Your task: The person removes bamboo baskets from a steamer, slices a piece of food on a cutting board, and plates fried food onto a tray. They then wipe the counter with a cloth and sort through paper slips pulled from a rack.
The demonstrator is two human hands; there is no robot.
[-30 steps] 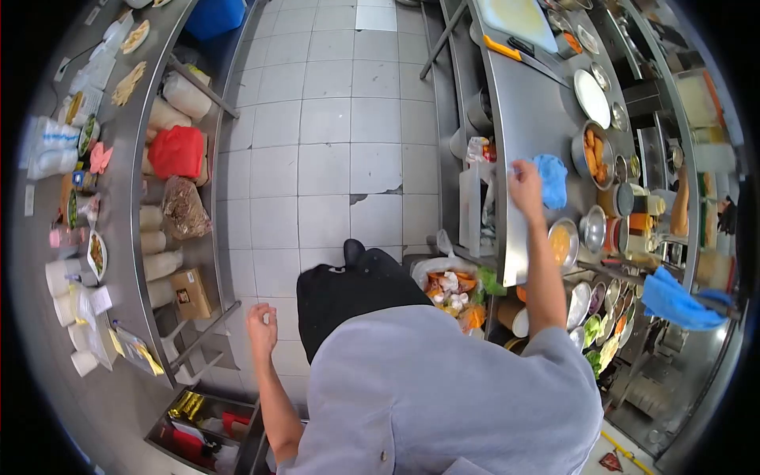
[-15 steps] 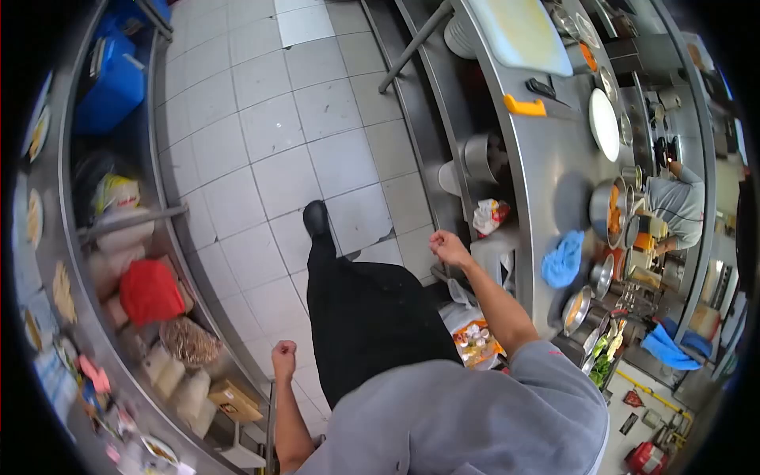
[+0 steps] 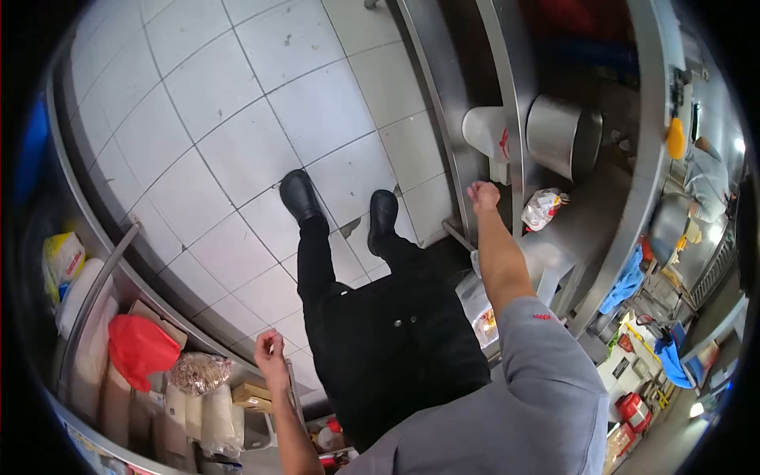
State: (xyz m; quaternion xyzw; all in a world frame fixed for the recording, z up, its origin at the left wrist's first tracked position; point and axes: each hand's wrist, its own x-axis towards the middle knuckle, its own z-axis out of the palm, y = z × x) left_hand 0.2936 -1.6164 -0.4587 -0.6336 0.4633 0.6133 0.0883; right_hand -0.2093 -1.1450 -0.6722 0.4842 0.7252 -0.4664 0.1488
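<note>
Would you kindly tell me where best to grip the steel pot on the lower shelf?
Probably by the rim of the steel pot, coming in from the aisle side: it lies tipped on its side under the counter, and the right hand is nearest it.

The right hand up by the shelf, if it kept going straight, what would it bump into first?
Probably the white bucket on the lower shelf: the right hand points up toward it with nothing visibly between. Depth is hard to judge, so it might pass beside it instead.
</note>
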